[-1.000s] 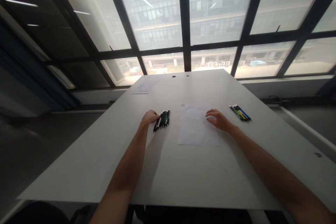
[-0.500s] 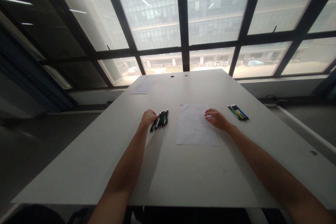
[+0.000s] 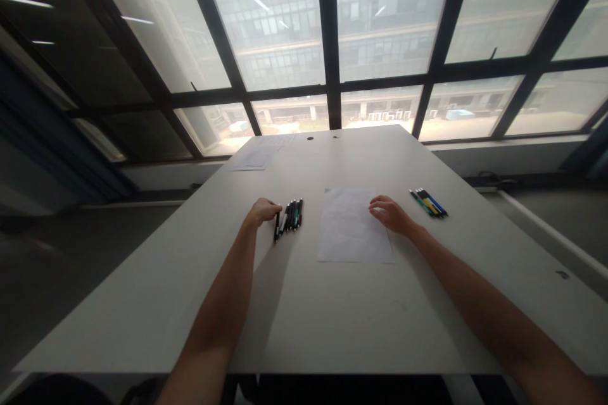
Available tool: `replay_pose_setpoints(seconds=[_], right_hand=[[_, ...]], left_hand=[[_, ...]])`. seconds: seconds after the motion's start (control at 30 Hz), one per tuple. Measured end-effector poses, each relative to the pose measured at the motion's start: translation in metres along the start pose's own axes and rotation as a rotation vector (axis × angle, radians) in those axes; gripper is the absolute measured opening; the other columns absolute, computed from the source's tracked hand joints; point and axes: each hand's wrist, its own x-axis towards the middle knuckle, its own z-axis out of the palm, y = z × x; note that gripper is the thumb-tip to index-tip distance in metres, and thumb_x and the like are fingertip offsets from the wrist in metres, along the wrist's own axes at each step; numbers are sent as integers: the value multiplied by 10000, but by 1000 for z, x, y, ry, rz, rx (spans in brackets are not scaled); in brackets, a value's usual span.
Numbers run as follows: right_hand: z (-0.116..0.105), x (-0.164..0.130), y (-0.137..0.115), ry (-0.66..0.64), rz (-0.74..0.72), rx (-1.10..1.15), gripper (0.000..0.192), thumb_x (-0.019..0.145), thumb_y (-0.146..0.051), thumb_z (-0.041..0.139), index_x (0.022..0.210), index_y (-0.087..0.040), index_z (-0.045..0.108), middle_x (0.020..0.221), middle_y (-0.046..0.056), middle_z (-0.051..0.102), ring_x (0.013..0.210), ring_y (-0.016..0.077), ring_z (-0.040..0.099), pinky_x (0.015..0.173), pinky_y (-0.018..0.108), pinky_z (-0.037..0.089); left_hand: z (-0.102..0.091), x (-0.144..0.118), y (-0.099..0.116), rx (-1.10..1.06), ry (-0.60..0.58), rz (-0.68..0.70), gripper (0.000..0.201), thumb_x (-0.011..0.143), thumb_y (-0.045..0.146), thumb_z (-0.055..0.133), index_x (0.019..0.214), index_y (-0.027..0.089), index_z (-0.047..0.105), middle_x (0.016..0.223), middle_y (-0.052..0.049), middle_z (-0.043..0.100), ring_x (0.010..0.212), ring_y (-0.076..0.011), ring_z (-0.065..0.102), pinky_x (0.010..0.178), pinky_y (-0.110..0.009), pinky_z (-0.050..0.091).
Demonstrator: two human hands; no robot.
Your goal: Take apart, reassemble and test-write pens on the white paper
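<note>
My left hand point(image 3: 263, 211) pinches the upper end of a black pen point(image 3: 276, 229) at the left side of a row of pens. The pen's lower end points toward me. Close beside it, several dark pens point(image 3: 294, 215), one with a green part, lie side by side on the white table. A blank white sheet of paper point(image 3: 349, 234) lies to the right of this row. My right hand point(image 3: 390, 212) rests on the sheet's right edge, its fingers loosely bent and apart, holding nothing.
Several more pens point(image 3: 429, 203), with green, yellow and blue parts, lie to the right of my right hand. Printed papers point(image 3: 254, 157) are at the table's far left. The white table point(image 3: 332, 323) reaches to large dark-framed windows point(image 3: 335, 31).
My left hand has shifted slightly left. The leftmost pen has turned more upright in view and its upper end is now in my fingers. My right hand stays on the sheet.
</note>
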Motion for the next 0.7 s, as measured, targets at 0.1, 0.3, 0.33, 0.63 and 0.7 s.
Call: replay_pose_setpoints(seconds=[0.1,0.3,0.33,0.63,0.7], right_hand=[[1,0,3,4,5,-5,177,898,-294,574,896,-210,730,998,93,671,963,232,613,923,417,476],[1,2,-1,13,-16,-8,162,899,-281,575,903,-212,721,1001,89,669,958,228,616,920,413,484],[1,3,-3,15,-23,-10,161,899,-279,573,908,-212,720,1001,88,670,959,229,616,919,415,485],[-1,7,-15,22,37,104,242,938,-346,519,956,-207,716,1003,98,677,922,214,620,743,340,533],[-1,8,-16,26,76,144,293,954,-380,486,947,-200,717,994,101,681,908,211,622,684,314,526]], left_hand=[[-11,-6,4,-238,-134,15,208,543,245,766,587,120,605,510,24,522,504,-88,483,537,-219,442],[-16,-17,23,-549,-375,224,294,566,285,802,726,94,645,660,-18,567,586,-89,495,551,-216,428],[-13,-20,29,-582,-400,261,282,582,280,795,736,94,648,668,-20,564,597,-92,497,554,-215,425],[87,-64,74,-845,-328,511,199,661,249,744,783,135,635,660,6,563,595,-79,498,571,-207,399],[115,-73,71,-830,-267,556,207,694,283,737,791,136,629,674,-3,603,603,-84,520,587,-215,408]])
